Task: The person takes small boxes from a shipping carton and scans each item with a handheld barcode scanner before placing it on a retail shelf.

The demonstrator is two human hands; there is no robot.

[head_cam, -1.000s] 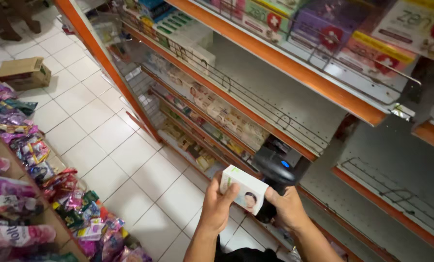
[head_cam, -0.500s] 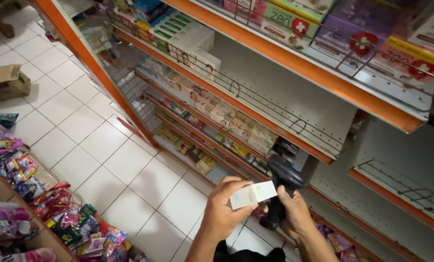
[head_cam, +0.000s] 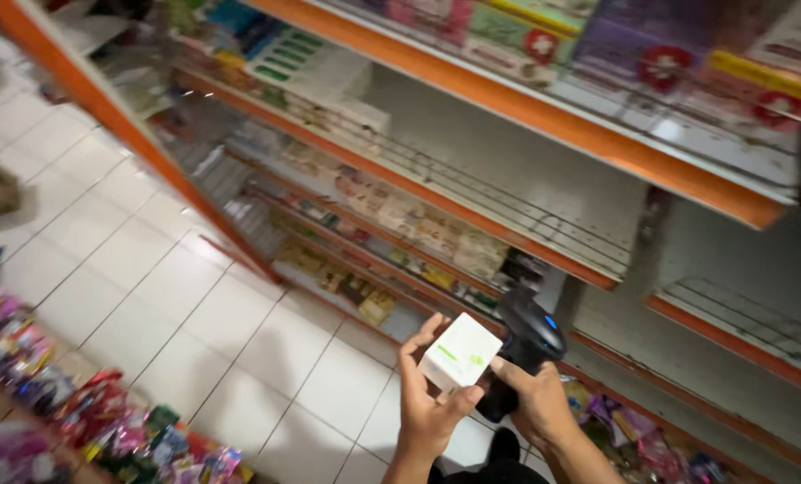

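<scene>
Beside shelf edge [head_cam: 526, 112] | left hand [head_cam: 427, 403] grips box [head_cam: 460, 354] | right hand [head_cam: 535, 403] grips scanner [head_cam: 524, 345]

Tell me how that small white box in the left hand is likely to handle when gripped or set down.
The small white box looks like thin carton, so probably light and somewhat crushable if squeezed. The left hand holds it by fingertips alone, which suggests little weight. Its flat faces and square corners mean it should sit steady and not roll; the smooth surface may be a little slippery.

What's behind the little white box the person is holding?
Behind the white box sits a black handheld scanner, gripped by the right hand. The left hand holds the box, which covers part of the scanner's front.
</scene>
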